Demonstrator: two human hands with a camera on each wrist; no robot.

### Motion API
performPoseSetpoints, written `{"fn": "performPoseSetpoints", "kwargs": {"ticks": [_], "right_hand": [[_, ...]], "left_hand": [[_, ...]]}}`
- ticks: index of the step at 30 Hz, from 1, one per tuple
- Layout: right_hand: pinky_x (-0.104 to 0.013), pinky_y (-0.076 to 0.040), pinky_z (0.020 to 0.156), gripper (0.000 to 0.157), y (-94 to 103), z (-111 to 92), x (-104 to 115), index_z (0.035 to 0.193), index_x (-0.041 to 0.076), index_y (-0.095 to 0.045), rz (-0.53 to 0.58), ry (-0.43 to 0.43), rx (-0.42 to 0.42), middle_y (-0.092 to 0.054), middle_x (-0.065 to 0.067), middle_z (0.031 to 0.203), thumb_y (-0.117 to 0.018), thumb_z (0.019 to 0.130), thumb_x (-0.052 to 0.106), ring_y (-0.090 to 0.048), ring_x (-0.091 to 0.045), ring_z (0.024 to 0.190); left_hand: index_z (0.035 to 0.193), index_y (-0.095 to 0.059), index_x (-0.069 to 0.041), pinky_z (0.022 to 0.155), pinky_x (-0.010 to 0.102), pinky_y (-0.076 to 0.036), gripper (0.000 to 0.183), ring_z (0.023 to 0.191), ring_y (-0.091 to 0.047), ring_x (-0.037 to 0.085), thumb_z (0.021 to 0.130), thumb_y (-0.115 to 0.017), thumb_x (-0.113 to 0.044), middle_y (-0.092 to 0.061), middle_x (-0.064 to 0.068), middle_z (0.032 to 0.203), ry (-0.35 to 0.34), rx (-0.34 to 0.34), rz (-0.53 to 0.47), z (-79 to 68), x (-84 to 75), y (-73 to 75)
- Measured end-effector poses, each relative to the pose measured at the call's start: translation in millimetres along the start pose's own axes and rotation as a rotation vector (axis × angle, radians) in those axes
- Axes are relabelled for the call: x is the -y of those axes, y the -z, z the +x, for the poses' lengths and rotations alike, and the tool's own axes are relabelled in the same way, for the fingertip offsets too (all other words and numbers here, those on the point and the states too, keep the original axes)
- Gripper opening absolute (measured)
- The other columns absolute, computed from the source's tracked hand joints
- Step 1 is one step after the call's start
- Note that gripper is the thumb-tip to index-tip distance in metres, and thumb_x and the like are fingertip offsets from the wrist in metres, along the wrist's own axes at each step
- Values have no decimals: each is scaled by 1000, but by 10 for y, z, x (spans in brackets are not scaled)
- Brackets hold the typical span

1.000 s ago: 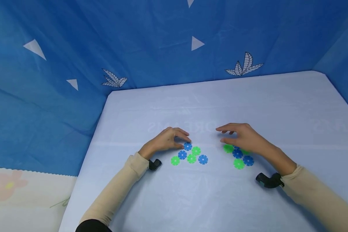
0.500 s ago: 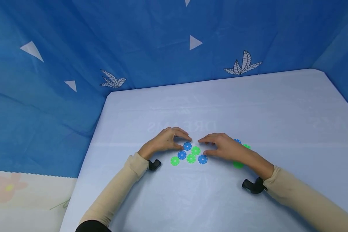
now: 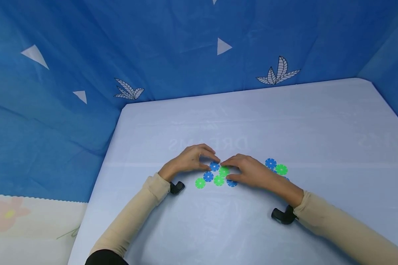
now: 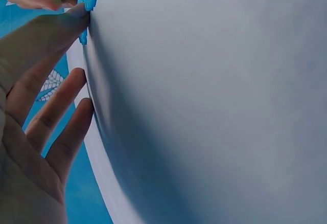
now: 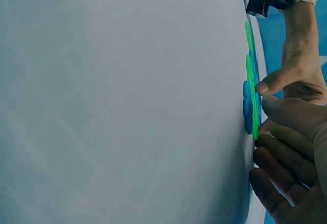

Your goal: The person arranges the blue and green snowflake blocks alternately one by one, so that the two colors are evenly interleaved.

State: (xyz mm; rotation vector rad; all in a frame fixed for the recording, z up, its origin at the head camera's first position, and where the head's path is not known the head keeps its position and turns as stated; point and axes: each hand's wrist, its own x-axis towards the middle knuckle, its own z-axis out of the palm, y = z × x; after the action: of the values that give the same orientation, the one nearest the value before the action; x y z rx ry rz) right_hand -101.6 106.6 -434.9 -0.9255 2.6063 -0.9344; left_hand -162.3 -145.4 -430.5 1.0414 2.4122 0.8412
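Note:
Small notched plastic discs, like interlocking snowflake discs, lie in two groups on the white-covered table. My left hand (image 3: 192, 158) pinches a blue disc (image 3: 214, 166) of the left group between thumb and fingertips. From the other side, my right hand (image 3: 250, 171) has thumb and index finger at opposite edges of the green disc (image 3: 224, 171) beside it. Another blue disc (image 3: 232, 183) is partly under the right thumb. Nearby lie a blue disc (image 3: 208, 176) and two green discs (image 3: 219, 180). Whether any are joined cannot be told. In the left wrist view, the thumb (image 4: 76, 12) touches blue plastic.
Behind the right wrist lies the other group, with a blue disc (image 3: 270, 163) and a green disc (image 3: 281, 169) showing; the forearm covers the rest. The white table (image 3: 192, 121) ends at a blue patterned curtain (image 3: 185, 48). Black wrist cameras (image 3: 284, 215) hang below both wrists.
My right hand has moved left from above the right group to the left group, bringing its fingertips to the green disc. My left hand has stayed at the blue disc.

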Motion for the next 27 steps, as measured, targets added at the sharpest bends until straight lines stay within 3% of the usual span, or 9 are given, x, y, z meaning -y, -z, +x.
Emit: {"fn": "performPoseSetpoints", "kwargs": {"ticks": [11,15,21,27], "right_hand": [[-42,-52,90,39,-53,55,92,119,10,-72,-166,27,-75,-70,-4,116,-81,83,21,-63,-22,111],[-40,-54,87,37,-60,67,93,117,10,-73,-208,67,-94,-70,-4,112,-82,81,17,-64,-20,106],[-39,-54,86,33,-53,73,93,114,9,-72,-184,95,-80,-66,-3,110,-80,82,13,-62,-20,104],[-36,-53,86,29,-61,77,99,111,6,-72,-135,96,-60,-63,-3,109,-78,83,10,-62,-19,100]], "left_hand": [[113,-76,-19,92,30,-47,33,109,-57,8,81,-82,-14,-66,-7,113,-74,-1,61,5,-22,3],[113,-76,-17,90,28,-48,33,106,-57,5,81,-81,-12,-68,-10,109,-80,-16,27,-2,-3,11],[116,-74,-11,91,27,-48,35,105,-59,5,82,-78,-6,-70,-7,111,-67,-24,-61,-11,28,22],[119,-71,-7,92,29,-48,37,106,-61,10,82,-76,-5,-70,-1,112,-70,-40,-72,-8,23,47]]}}
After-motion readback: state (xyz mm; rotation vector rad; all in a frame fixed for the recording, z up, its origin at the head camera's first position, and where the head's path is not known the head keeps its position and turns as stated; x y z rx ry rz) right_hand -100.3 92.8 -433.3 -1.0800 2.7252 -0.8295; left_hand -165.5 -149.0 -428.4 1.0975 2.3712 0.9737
